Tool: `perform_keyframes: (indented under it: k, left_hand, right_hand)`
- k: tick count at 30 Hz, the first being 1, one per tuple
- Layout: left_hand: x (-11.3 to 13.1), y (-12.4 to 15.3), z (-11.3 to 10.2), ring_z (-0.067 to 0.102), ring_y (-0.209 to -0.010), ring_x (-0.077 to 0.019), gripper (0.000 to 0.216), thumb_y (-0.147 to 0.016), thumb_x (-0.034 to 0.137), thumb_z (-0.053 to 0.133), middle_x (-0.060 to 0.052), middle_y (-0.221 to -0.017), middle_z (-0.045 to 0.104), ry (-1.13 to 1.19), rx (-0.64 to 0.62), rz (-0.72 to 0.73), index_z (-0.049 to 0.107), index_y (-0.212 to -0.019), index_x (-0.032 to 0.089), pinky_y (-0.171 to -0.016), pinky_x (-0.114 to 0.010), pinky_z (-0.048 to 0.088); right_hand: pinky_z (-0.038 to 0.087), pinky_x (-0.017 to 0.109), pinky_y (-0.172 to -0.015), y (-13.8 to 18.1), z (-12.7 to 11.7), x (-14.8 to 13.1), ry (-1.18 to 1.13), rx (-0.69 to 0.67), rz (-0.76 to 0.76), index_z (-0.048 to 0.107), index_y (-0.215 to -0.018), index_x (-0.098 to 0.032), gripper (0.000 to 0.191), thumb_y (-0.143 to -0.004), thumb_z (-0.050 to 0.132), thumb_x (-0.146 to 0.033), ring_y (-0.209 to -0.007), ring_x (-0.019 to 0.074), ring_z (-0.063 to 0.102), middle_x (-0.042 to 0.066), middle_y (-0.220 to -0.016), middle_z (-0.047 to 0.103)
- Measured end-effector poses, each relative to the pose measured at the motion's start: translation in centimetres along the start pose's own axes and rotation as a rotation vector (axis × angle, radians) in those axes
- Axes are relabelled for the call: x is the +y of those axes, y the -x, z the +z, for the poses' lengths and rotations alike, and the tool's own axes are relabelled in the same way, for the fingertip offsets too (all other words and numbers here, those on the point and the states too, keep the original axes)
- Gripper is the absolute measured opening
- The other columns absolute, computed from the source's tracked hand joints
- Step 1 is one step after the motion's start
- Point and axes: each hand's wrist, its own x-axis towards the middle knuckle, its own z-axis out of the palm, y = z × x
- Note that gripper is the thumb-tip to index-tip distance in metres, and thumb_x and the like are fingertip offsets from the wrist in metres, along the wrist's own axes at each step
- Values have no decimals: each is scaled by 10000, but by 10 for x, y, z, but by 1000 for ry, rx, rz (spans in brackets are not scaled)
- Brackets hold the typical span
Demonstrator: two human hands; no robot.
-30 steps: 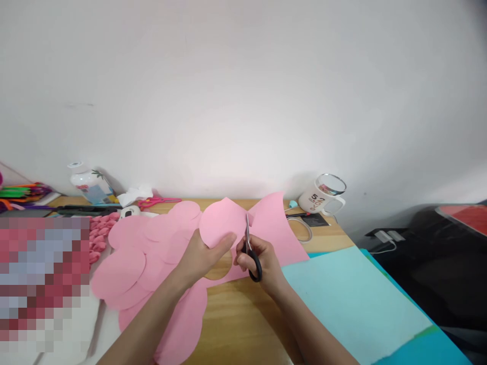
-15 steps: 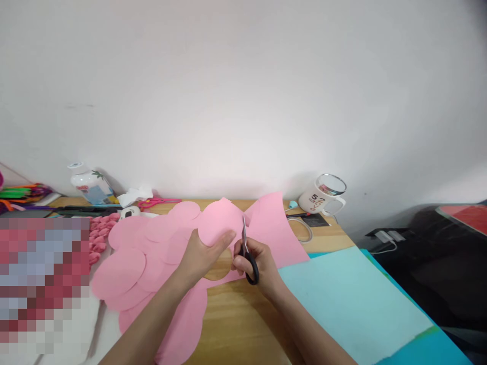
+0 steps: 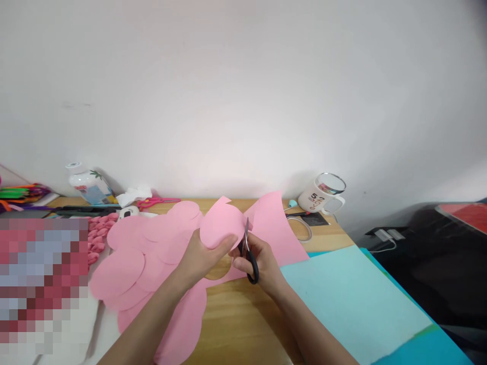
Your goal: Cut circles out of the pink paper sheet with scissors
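My left hand (image 3: 200, 256) pinches a rounded pink paper shape (image 3: 220, 225) that is partly cut from a larger pink sheet (image 3: 272, 223). My right hand (image 3: 258, 261) grips black-handled scissors (image 3: 248, 251), their blades pointing up into the paper between the rounded shape and the rest of the sheet. Both hands hover just above the wooden table (image 3: 243, 319). Several cut pink circles (image 3: 125, 266) lie overlapping to the left of my left hand.
Light blue paper sheets (image 3: 353, 299) lie at the right. A white mug (image 3: 321, 195) and a cable stand at the back right. Pink scissors (image 3: 155, 202), a white bottle (image 3: 89, 185), coloured sticks (image 3: 21, 192) and pink twisted pieces (image 3: 99, 233) sit at the back left.
The scissors have worked along the curved edge, and my left hand has turned the rounded shape slightly. The shape now stands more apart from the sheet at its top.
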Motion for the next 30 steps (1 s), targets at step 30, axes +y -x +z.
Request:
perform_keyframes:
  k: [30]
  left_hand:
    - [1,-1,-6,663,-822,-251,290,-708,358,615,-83,-847,721,-32,37,6,663,-868,121,-664,-314,553]
  right_hand:
    - [330,228,-446,0,2,-3,85,57,53,508,-651,-184,224,-650,662,-347,-450,96,390,-51,-494,451]
